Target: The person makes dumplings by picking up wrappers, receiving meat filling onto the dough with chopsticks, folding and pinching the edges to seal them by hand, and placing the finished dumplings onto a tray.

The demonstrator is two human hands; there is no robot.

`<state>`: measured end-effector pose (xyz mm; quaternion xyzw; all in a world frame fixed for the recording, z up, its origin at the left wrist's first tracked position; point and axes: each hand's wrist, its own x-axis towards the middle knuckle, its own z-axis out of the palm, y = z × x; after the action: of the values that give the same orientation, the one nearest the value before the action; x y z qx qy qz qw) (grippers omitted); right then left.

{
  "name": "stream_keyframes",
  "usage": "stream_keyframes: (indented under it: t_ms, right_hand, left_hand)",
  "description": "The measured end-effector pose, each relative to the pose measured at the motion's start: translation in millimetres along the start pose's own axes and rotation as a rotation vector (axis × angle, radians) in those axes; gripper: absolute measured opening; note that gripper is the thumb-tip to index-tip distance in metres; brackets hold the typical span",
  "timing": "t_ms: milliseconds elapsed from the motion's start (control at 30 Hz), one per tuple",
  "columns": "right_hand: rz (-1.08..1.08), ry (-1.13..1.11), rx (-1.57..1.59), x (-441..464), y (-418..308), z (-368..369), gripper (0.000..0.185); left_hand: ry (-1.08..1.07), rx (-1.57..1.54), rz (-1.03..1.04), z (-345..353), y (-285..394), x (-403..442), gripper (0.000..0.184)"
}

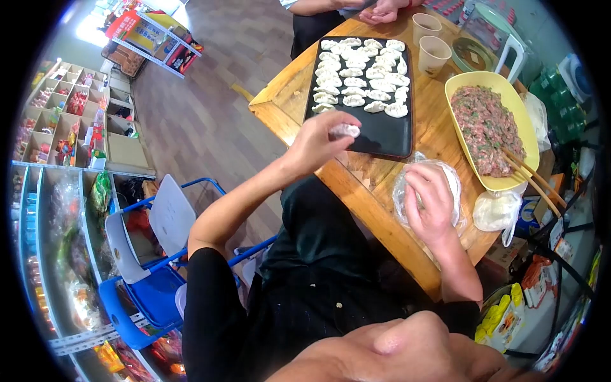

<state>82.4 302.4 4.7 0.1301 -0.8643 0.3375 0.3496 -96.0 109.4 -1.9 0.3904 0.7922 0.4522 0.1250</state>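
My left hand (323,141) holds a white dumpling (345,130) between thumb and fingers, over the near left part of a black tray (386,136). Rows of folded dumplings (354,82) lie on the tray, with bare black surface at its near end. My right hand (429,197) is over a clear plastic bag (403,194) with something round and whitish inside, its fingers bent; whether they pinch anything is hidden. To the right stands a yellow bowl (532,141) of minced meat with green bits (485,127), and chopsticks (531,178) rest in it.
Two paper cups (435,56) stand behind the tray on the wooden table (286,105). Another person's hands (384,11) are at the far edge. A white bag (496,211) lies by the bowl. Blue folding chairs (153,293) and stocked shelves (63,114) are at left.
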Motion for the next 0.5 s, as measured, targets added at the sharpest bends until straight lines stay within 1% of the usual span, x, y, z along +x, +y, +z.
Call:
stream_keyframes:
  t_ms: [33, 100, 133, 200, 300, 333, 400, 500]
  right_hand:
    - [0.004, -0.017, 0.015, 0, 0, 0, 0.033]
    - [-0.005, -0.031, 0.011, 0, 0, -1, 0.032]
    - [-0.014, -0.05, 0.008, 0, 0, -2, 0.032]
    - [-0.014, -0.047, 0.012, 0, 0, -2, 0.031]
    - [-0.012, -0.043, 0.023, 0, 0, -3, 0.031]
    - [-0.009, -0.044, 0.032, 0, 0, -3, 0.032]
    - [-0.016, -0.048, 0.029, 1, -1, -3, 0.032]
    - [-0.031, -0.058, 0.028, 3, -1, -4, 0.032]
  left_hand:
    - [0.03, 0.06, 0.011, -1, -4, 6, 0.022]
    - [0.113, 0.286, 0.224, 2, -17, 17, 0.021]
    - [0.111, 0.287, 0.227, 3, -21, 22, 0.021]
    - [0.127, 0.408, 0.328, 8, -28, 32, 0.018]
    - [0.159, 0.472, 0.395, 16, -43, 42, 0.017]
    - [0.156, 0.471, 0.399, 17, -44, 43, 0.017]
    - [0.16, 0.585, 0.376, 18, -47, 44, 0.018]
    - [0.144, 0.603, 0.396, 18, -52, 44, 0.019]
